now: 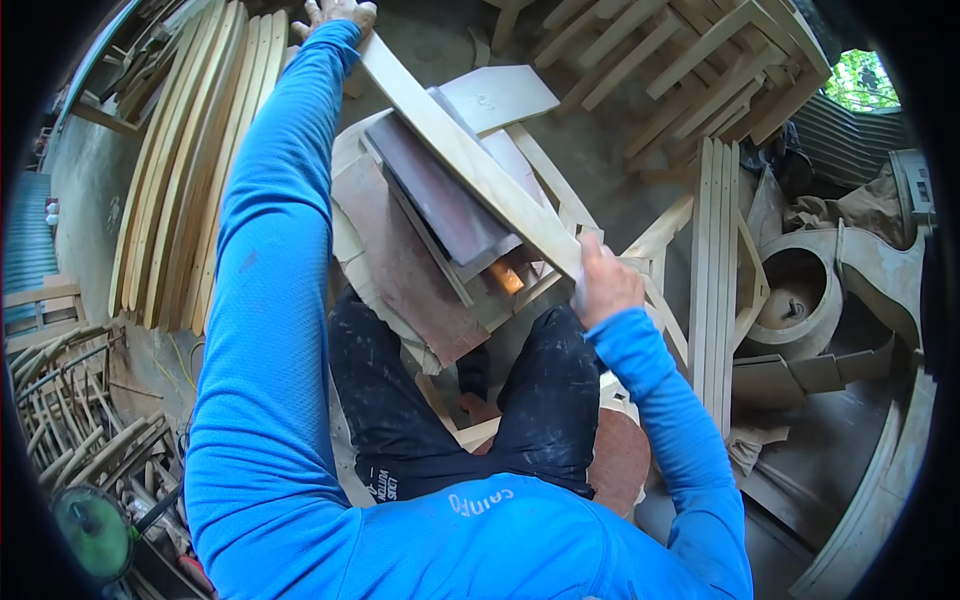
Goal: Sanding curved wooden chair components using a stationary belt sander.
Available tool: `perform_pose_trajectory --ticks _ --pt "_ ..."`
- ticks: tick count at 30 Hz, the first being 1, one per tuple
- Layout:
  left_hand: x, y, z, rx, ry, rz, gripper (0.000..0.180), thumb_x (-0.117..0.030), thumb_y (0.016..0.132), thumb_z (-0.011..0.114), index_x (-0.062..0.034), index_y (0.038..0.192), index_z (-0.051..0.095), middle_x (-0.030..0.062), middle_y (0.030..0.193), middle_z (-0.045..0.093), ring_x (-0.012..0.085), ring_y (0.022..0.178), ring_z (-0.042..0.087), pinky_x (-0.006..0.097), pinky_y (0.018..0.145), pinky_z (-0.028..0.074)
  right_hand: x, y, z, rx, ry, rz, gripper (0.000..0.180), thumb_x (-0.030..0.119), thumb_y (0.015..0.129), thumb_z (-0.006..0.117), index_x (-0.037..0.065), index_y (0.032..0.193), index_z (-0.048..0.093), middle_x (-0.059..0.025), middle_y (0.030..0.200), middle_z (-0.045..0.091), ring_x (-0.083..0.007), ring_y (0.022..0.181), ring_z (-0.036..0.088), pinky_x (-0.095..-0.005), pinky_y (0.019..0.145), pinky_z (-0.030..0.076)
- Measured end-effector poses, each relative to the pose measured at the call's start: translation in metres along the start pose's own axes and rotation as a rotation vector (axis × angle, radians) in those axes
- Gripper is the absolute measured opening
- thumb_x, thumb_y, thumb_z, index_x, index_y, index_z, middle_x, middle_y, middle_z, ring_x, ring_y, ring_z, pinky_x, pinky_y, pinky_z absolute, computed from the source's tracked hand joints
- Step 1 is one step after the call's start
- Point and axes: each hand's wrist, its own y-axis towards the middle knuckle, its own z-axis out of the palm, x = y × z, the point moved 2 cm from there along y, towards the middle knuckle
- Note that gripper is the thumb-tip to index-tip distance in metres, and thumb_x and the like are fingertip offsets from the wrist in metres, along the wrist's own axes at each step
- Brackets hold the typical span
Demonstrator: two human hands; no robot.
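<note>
A long, slightly curved wooden board point(460, 150) slants across the middle, from far left to near right. My left hand point(340, 12), arm stretched far out, is at its far end, closed around it as far as the picture's edge shows. My right hand point(605, 280) grips the near end, fingers wrapped round it. Beneath the board lies a flat, shiny purple-grey plate point(440, 190) with a dark edge. A worn brown sheet point(410, 260) hangs beside it toward my knees. A small orange glowing patch point(507, 275) shows below the board.
Long curved wooden slats point(190, 170) lean in a row at left. Stacked wooden frames point(690, 70) stand far right, with upright slats point(713, 280) nearer. A round-holed machine housing point(800, 290) is at right. A green fan point(92, 530) and scrap sticks point(100, 440) fill the lower left.
</note>
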Motion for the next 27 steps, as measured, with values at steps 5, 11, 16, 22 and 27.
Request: perform_pose_trajectory --ticks 5,11,16,22,27 --pt "0.064 0.01 0.026 -0.22 0.263 0.039 0.074 -0.042 0.095 0.042 -0.0169 0.163 0.027 0.0097 0.17 0.02 0.0322 0.158 0.011 0.062 0.124 0.008 0.013 -0.002 0.003 -0.066 0.055 -0.107 0.054 0.007 0.071 0.075 0.013 0.119 0.05 -0.0178 0.096 0.068 -0.0439 0.085 0.07 -0.0518 0.071 0.057" --pt "0.029 -0.133 0.017 -0.04 0.37 0.179 0.084 -0.044 0.092 0.043 -0.0042 0.162 0.021 0.0139 0.171 0.016 0.0286 0.16 0.006 0.052 0.127 0.006 -0.054 -0.118 0.01 -0.124 0.153 -0.191 0.035 0.007 0.083 0.064 0.015 0.115 0.054 -0.0135 0.086 0.065 -0.0398 0.078 0.068 -0.0504 0.065 0.054" --pt "-0.004 -0.304 0.04 -0.075 0.311 0.275 0.091 -0.047 0.089 0.053 0.0023 0.16 0.024 0.0229 0.168 0.019 0.0363 0.158 0.011 0.059 0.125 0.011 -0.159 -0.241 0.047 -0.021 0.202 -0.163 0.039 0.006 0.078 0.065 0.014 0.115 0.057 -0.0142 0.09 0.064 -0.0405 0.083 0.066 -0.0513 0.068 0.051" --pt "-0.051 -0.474 0.048 -0.015 0.164 0.284 0.1 -0.043 0.079 0.068 0.0052 0.157 0.027 0.0274 0.166 0.018 0.0427 0.157 0.006 0.066 0.122 0.006 -0.246 -0.365 0.06 0.111 0.252 -0.164 0.042 0.014 0.072 0.077 0.013 0.11 0.058 -0.0152 0.091 0.064 -0.0424 0.085 0.064 -0.0514 0.071 0.049" --pt "-0.033 -0.437 0.046 -0.051 0.155 0.285 0.1 -0.043 0.079 0.067 0.005 0.157 0.027 0.0276 0.166 0.016 0.0427 0.157 0.004 0.065 0.123 0.004 -0.219 -0.336 0.041 0.155 0.155 -0.105 0.036 0.014 0.075 0.076 0.011 0.106 0.057 -0.0154 0.091 0.064 -0.0417 0.085 0.064 -0.0499 0.072 0.05"
